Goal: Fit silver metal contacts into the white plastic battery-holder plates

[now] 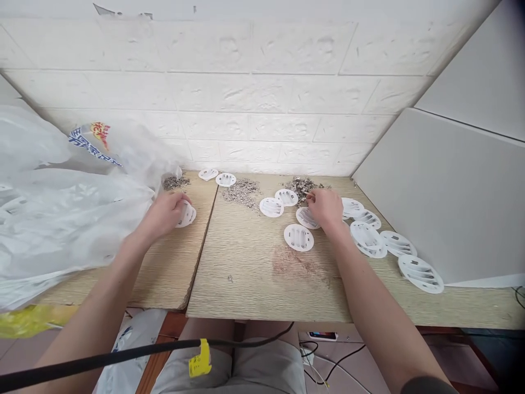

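Note:
My left hand [166,212] is curled round a white round plastic disc [186,214] at the left board's edge, beside a large clear plastic bag [61,208]. My right hand [326,207] reaches into a heap of small metal pieces [301,187], fingertips pinched at its edge; what they pinch is too small to make out. Under that hand lies another white disc [307,218], and one more disc [298,237] sits just in front. Several similar slotted discs [369,238] lie to the right of my right wrist.
A second heap of metal bits [243,192] and a small third one [175,181] lie near the white brick wall. Two discs [217,177] rest at the back. A grey panel [443,197] closes the right side. A black cable [123,355] crosses my lap.

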`<state>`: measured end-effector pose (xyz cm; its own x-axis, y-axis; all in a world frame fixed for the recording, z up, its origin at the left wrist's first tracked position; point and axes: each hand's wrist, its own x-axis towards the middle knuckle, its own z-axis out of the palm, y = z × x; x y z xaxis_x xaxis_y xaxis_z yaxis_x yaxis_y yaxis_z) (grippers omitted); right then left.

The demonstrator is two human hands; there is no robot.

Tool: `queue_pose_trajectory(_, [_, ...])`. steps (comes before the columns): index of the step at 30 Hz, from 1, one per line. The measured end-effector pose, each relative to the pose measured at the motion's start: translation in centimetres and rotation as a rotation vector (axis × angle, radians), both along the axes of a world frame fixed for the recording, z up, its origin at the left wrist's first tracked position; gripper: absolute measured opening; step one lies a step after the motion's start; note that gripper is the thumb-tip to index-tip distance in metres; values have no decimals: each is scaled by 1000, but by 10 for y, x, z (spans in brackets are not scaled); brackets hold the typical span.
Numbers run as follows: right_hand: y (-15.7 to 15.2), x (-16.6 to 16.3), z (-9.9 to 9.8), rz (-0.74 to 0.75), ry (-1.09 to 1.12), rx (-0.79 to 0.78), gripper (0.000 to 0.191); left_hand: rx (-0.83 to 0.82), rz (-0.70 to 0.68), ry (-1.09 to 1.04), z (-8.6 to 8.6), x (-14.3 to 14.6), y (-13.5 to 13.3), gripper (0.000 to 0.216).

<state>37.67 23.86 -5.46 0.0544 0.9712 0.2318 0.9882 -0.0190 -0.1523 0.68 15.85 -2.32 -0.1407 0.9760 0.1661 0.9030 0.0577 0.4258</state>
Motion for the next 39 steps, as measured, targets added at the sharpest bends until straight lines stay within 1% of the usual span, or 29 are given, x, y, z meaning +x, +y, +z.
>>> queue_pose_trajectory(4, [-3,-1,3,23,20,9,34,-12,37,38,-4,-4,5,32])
queue_pose_trajectory(8, [-5,-4,4,22,70,-4,38,-54,18,94,-13,-5,11,37])
queue_pose_trajectory(12, [-3,-3,2,39,126,18,37,-53,-3,150,-20,-7,14,41])
queue_pose_trajectory(16, [0,0,-2,49,169,48,36,-92,5,232,-20,-2,11,50])
queue_pose_trajectory(18, [1,0,-3,60,175,54,36,-65,6,271,-19,3,8,52])
queue_pose_trajectory(20, [1,-1,-3,68,163,35,35,26,-24,289,-17,10,7,52])
queue_pose_trajectory(23, [-2,-3,1,67,128,5,33,180,-152,272,-14,27,10,46])
queue_pose_trajectory(25, [-5,-3,6,70,109,6,31,226,-278,238,-13,44,15,41])
queue_pose_trajectory(27, [-7,-3,9,84,92,4,30,219,-391,218,-13,63,22,37])
queue_pose_trajectory(30, [-8,-4,11,88,65,-18,26,150,-543,244,-17,95,34,32])
queue_pose_trajectory(33, [-7,-5,9,59,29,-45,26,109,-591,231,-23,122,45,39])
queue_pose_trajectory(35, [-7,-6,7,46,18,-62,23,75,-593,203,-27,137,52,45])
queue_pose_trajectory(37, [-6,-6,6,43,23,-73,22,32,-539,165,-31,149,60,47])
queue_pose_trajectory(39, [-6,-7,6,38,34,-77,21,17,-488,118,-33,158,68,43])
